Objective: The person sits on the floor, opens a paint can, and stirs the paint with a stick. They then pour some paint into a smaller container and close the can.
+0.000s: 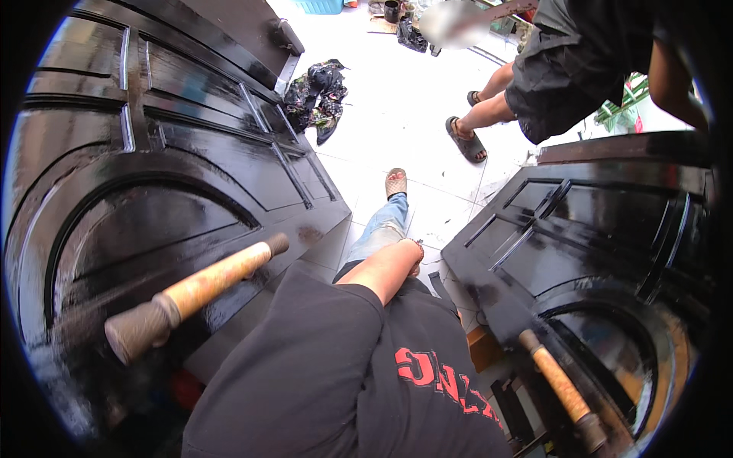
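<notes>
Two glossy black panelled doors (198,168) (580,221) stand open on either side of me, each with a long wooden handle (214,282) (563,385) with dark ends. My left forearm crosses the front of my black T-shirt, and my left hand (414,256) is mostly hidden beyond it at my waist; I cannot make out its fingers or whether it holds anything. My right hand is not in view. One of my legs, in blue jeans and a light sandal (395,183), stretches forward onto the white tiles between the doors.
Another person (573,76) in black shorts and dark sandals stands at upper right. A crumpled dark patterned bundle (313,99) lies by the left door. Small items (412,34), a blue plastic container (317,6) and green railings or plants (622,107) are farther back.
</notes>
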A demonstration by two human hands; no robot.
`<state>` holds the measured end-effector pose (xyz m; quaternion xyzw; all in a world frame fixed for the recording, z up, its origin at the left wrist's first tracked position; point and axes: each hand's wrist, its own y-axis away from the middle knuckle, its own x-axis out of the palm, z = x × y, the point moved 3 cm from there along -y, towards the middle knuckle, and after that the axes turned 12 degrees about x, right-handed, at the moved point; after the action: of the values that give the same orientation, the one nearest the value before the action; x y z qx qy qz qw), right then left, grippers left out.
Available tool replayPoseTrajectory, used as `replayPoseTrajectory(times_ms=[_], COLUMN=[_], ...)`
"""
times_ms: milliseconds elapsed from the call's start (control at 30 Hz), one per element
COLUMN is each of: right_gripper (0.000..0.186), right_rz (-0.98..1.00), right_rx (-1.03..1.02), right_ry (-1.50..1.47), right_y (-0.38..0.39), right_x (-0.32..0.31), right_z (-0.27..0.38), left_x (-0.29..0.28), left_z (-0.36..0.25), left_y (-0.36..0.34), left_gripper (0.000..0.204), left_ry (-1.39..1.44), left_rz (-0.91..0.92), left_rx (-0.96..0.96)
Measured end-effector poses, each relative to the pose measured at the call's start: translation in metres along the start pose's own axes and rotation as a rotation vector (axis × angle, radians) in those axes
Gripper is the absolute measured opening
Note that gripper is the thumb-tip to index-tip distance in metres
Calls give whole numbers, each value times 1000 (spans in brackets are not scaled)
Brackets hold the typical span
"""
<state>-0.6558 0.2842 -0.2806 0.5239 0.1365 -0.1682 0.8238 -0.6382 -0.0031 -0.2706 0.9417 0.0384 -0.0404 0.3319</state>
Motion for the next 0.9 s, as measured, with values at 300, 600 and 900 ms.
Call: replayPoseTrajectory(times_ms=[300,600,900], right_gripper=[44,48,49], right_rz=[-290,74,145], right_rx=[-168,64,-58], right_ry=[124,461,768], right_y=[-132,-196,-366], right_x=[-75,-224,-303], right_z=[62,437,631], left_x=[-79,-64,-160], left_z=[112,177,264], left_y=[116,247,353], left_gripper=[39,46,35], left_ry=[78,1035,1062], left_rz=[-229,-967,-1554], left_rx=[-79,-497,-827])
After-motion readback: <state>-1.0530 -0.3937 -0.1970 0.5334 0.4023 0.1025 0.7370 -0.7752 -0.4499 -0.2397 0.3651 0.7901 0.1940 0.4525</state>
